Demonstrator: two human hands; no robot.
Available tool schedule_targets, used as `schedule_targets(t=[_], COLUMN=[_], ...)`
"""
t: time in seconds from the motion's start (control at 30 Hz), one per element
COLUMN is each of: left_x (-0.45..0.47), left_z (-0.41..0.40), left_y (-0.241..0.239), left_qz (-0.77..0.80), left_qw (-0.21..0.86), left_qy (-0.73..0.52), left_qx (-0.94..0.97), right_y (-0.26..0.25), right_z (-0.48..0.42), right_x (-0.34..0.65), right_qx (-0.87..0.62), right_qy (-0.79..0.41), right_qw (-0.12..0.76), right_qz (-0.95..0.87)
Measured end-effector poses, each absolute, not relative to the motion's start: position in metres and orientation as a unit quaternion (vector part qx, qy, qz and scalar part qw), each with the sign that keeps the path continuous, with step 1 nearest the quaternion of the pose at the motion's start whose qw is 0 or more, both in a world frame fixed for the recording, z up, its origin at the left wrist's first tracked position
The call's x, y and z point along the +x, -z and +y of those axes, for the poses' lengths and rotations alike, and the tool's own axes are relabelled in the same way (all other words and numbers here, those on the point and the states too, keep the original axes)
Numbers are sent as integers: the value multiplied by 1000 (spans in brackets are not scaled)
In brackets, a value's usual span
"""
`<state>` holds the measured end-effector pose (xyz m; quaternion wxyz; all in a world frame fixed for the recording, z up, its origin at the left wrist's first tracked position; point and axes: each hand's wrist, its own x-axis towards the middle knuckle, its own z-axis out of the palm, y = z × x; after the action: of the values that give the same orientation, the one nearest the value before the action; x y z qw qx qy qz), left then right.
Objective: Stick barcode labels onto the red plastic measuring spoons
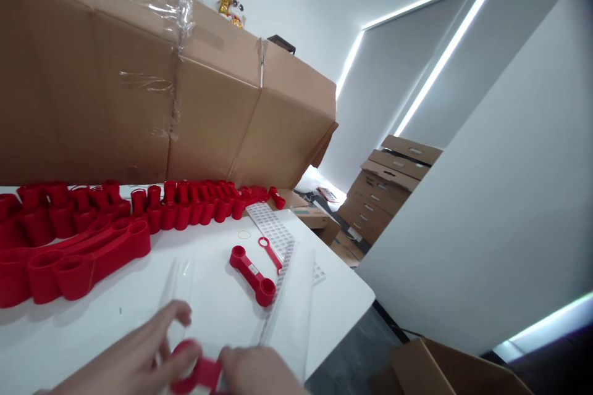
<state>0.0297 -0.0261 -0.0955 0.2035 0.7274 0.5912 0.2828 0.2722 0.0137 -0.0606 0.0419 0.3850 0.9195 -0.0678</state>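
L hand [139, 352]: index lifted, thumb on red pc [208, 374], can't tell if pinching. R hand [259, 370] clamps pc's other end, low in view. Table [338, 296] edge just R of clear plastic [301, 311]. 2 loose red links [245, 265] ahead, 1 printed sheet [269, 222].

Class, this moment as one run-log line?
left hand: holding red ring-ended plastic-looking part | right hand: same part | below: flat white table

Two hands, a left hand [143, 349] and a right hand [259, 371], with one red connector [207, 373] at bottom centre; mid-frame, one labelled red link [251, 276], one thin red strip [271, 255], one pale loop [244, 238]; two figurines [236, 8] upper left of centre; left, red parts [183, 216] overlapping too much to count.
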Motion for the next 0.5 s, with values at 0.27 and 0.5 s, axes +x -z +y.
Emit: schedule_targets(t=[0.27, 0.5], left_x=[42, 36], left_z=[-21, -26], left_y=[102, 122], left_qz=[413, 504], left_qw=[-119, 33], left_qy=[-254, -155], left_qx=[867, 849], right_y=[15, 46], right_z=[74, 82], right_x=[280, 232], right_qx=[551, 569], right_qy=[211, 199], right_qw=[-12, 19], right_qz=[807, 798])
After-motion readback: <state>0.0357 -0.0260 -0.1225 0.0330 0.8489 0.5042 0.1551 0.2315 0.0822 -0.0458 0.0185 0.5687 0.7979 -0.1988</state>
